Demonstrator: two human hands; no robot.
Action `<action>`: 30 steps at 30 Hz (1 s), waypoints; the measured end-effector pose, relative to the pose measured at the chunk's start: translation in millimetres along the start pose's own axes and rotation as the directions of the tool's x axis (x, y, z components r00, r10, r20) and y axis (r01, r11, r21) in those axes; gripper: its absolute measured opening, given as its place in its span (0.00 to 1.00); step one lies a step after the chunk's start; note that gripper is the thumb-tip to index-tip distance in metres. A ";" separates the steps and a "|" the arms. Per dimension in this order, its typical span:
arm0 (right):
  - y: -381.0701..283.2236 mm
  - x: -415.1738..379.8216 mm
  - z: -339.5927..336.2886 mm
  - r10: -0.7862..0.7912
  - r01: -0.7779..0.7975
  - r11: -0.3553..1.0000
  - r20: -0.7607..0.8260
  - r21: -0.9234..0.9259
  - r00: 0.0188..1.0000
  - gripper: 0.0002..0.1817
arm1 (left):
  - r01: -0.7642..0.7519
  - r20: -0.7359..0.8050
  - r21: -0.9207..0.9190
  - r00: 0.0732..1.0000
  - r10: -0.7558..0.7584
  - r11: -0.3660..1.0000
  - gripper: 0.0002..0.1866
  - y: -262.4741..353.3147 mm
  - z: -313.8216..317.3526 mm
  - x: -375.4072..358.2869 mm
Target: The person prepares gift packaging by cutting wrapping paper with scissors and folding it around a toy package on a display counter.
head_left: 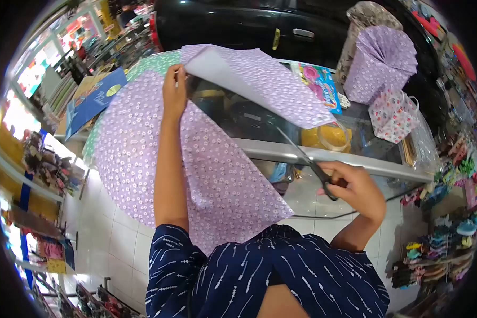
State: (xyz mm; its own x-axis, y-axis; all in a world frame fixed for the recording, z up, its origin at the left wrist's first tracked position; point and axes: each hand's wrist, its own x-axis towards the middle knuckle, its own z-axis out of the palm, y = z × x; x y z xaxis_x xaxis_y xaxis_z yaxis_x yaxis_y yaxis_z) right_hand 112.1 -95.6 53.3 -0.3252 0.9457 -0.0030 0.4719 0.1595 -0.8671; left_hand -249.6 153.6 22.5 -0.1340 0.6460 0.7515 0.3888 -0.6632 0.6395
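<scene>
My right hand point(352, 188) grips black-handled scissors point(314, 165), their blades pointing up and left over the glass counter. With closed fingers my left hand point(175, 87) holds the purple flowered wrapping paper point(222, 175) by its upper edge. That sheet spreads over the counter's left part and hangs down toward my body, its slanted edge running to a point near my waist. Beyond it lies a purple flowered strip point(270, 77), folded so its white back point(222, 74) shows. Whether the two join under my left fingers is hidden. The blades touch neither piece.
Green patterned paper point(156, 62) and a blue folder point(95, 98) lie at left. A tape roll point(335, 138), a colourful toy pack point(319, 85), a purple pleated gift bag point(379, 63) and a small patterned bag point(392, 115) are at right. A black car point(233, 24) stands behind.
</scene>
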 end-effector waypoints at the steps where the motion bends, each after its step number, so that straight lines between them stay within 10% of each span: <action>1: 1.3 -16.0 -14.3 0.030 -0.031 0.999 -0.046 -0.015 0.998 0.19 | 0.021 0.006 -0.012 1.000 -0.021 1.000 0.14 -7.2 2.6 -2.1; 7: 31.4 -79.2 -60.7 0.189 -0.359 0.899 -0.519 -0.249 0.833 0.24 | 0.061 0.067 0.038 0.996 -0.063 0.997 0.13 -35.2 12.4 -6.9; 20: 73.1 7.5 -97.4 0.101 -0.422 0.683 -0.496 -0.596 0.863 0.18 | 0.149 0.132 -0.086 0.982 -0.137 0.985 0.12 -38.1 10.3 -7.5; 27: 3.0 101.5 31.4 -0.577 0.471 0.780 -0.182 -0.412 0.796 0.25 | 0.088 0.170 -0.041 0.982 -0.080 0.995 0.11 -49.6 12.5 -7.9; 30: 1.2 153.7 70.1 -0.565 0.437 0.797 -0.260 -0.418 0.783 0.20 | 0.007 0.185 -0.004 0.983 -0.006 1.000 0.12 -42.2 16.6 -8.3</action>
State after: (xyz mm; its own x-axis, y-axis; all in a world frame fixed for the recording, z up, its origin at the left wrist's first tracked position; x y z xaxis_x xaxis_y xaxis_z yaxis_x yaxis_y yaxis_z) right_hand 5.3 30.1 16.9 -0.3084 0.7237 0.6174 0.5760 0.6586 -0.4842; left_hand -249.8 182.5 -13.4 0.0344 0.7090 0.7044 0.3837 -0.6602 0.6457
